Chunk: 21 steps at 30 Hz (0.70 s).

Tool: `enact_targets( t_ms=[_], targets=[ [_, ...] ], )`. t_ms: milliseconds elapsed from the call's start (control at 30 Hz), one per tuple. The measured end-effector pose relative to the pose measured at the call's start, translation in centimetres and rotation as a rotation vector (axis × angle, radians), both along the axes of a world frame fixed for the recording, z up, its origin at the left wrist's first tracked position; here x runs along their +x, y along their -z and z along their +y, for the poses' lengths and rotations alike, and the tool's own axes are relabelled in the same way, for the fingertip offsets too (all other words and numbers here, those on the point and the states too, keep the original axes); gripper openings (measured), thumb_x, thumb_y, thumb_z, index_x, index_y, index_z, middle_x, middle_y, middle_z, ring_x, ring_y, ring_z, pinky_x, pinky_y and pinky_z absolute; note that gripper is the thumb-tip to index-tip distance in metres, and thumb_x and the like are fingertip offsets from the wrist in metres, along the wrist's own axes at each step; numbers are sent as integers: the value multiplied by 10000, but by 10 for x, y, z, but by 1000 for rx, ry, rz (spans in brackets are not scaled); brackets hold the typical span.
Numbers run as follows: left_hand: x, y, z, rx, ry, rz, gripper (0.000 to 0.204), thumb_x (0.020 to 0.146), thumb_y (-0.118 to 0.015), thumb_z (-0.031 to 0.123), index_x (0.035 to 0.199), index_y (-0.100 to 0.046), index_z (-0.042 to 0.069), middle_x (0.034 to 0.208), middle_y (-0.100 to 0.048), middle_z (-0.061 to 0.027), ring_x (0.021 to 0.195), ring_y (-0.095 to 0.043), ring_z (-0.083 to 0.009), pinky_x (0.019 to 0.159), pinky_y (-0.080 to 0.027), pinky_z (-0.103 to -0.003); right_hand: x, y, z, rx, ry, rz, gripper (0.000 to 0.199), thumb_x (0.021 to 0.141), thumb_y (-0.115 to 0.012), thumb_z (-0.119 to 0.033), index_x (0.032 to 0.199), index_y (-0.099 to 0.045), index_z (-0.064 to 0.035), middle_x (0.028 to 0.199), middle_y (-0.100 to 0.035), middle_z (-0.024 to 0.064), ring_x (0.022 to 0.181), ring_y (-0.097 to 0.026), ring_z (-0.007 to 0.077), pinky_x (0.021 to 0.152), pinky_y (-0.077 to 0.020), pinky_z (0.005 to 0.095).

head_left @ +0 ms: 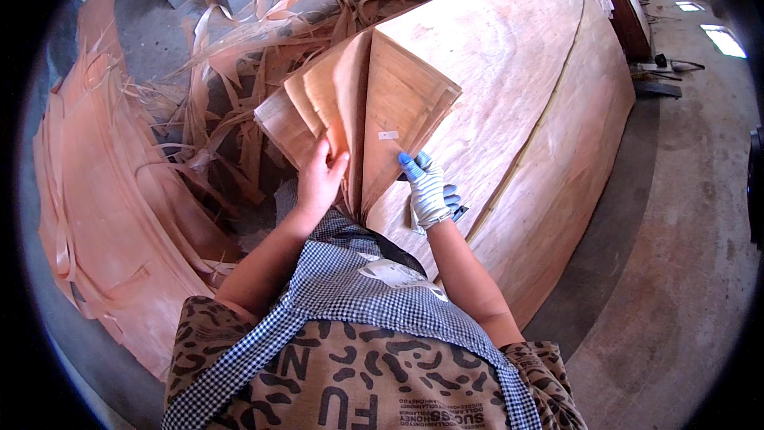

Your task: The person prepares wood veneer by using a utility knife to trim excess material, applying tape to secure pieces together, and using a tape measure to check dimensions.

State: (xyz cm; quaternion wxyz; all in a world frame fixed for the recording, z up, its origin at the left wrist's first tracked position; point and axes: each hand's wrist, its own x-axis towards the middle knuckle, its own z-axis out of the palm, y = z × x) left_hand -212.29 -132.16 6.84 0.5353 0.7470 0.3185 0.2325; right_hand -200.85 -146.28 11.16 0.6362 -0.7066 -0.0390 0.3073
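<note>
Nearest the camera, a checked apron (pixel 342 287) hangs over the person's patterned clothing, and both forearms reach forward from it. The bare left hand (pixel 320 179) grips the near edge of a fanned bundle of thin wood veneer sheets (pixel 358 99), thumb on top and fingers clenched around the lower corner. The right hand (pixel 426 187), in a blue and white glove, pinches the bundle's right lower edge between thumb and fingers; a small dark tool shows just beside its wrist. The sheets stand tilted upward and spread apart like a fan, their far edges splayed. A small pale patch (pixel 387 135) sits on the front sheet near the gloved fingertips. Under and beyond the bundle lies a large stack of veneer (pixel 525 87), its right edge dropping to the concrete floor (pixel 676 231), which lies open on that side. To the left, curled veneer strips and offcuts (pixel 215 72) crowd the floor, with stacked curved sheets (pixel 103 191) beside them.
</note>
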Motion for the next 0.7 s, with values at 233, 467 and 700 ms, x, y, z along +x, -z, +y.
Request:
enact_targets(
  t_ms=[233,467,700],
  targets=[
    [-9,-41,16,388,-186,-4,548,753,-545,37,1260,-338,34,1265,-365,-186,1181,-357,-311,982,-279,-382,1,1,-3,7,-13,38,185,769,-649,-183,656,-517,-123,618,-457,-69,573,-415,35,546,-393,200],
    [47,-36,-10,41,185,-163,688,750,-642,193,1286,-257,1,1251,-364,-212,1146,-393,-334,925,-363,-371,-1,3,4,48,-145,23,242,761,-655,-206,928,-602,-39,747,-566,-13,636,-470,58,576,-411,200],
    [59,-27,-4,-65,205,-215,558,826,-542,220,1273,-285,7,1128,-468,-240,1056,-478,-340,875,-399,-364,-2,-4,7,51,-101,47,230,739,-674,-190,902,-610,-41,729,-559,-17,625,-466,60,570,-412,204]
  ],
)
